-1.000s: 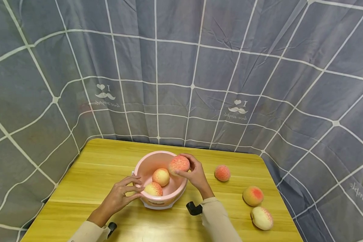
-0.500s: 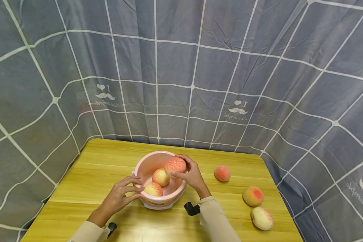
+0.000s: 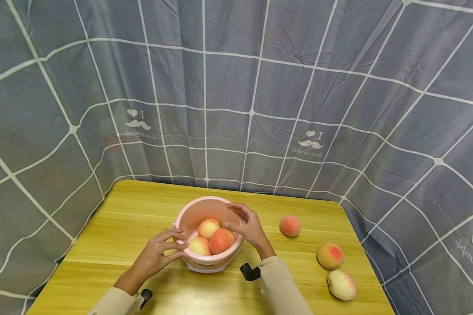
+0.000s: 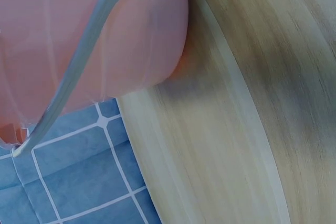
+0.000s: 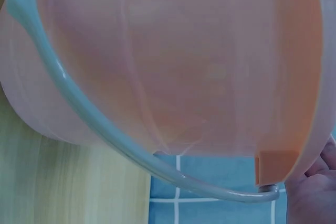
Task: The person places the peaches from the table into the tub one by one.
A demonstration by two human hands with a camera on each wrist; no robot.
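Note:
A pink bucket (image 3: 192,211) stands upright on the table. Inside it lie three peaches: a yellow-orange peach (image 3: 208,228) at the back, a pale speckled peach (image 3: 199,246) at the left and a red peach (image 3: 222,241) at the right. My left hand (image 3: 157,251) grips the bucket's left rim between fingers and thumb. At the right rim, my right hand (image 3: 247,227) hovers with spread fingers and holds nothing. In the right wrist view, part of the right hand (image 5: 313,195) shows beside the rim. The bucket's grey handle (image 4: 79,72) hangs down along the outside.
To the right on the wooden table (image 3: 142,205) lie three more peaches: a red peach (image 3: 290,225), a yellow peach (image 3: 330,256) with a red patch, and a pale peach (image 3: 342,285). A grey checked curtain (image 3: 228,127) surrounds the table's back and sides.
My right hand has moved slightly left over the bucket and let go of the red peach, which now rests among the other two. The left hand has stayed at the rim.

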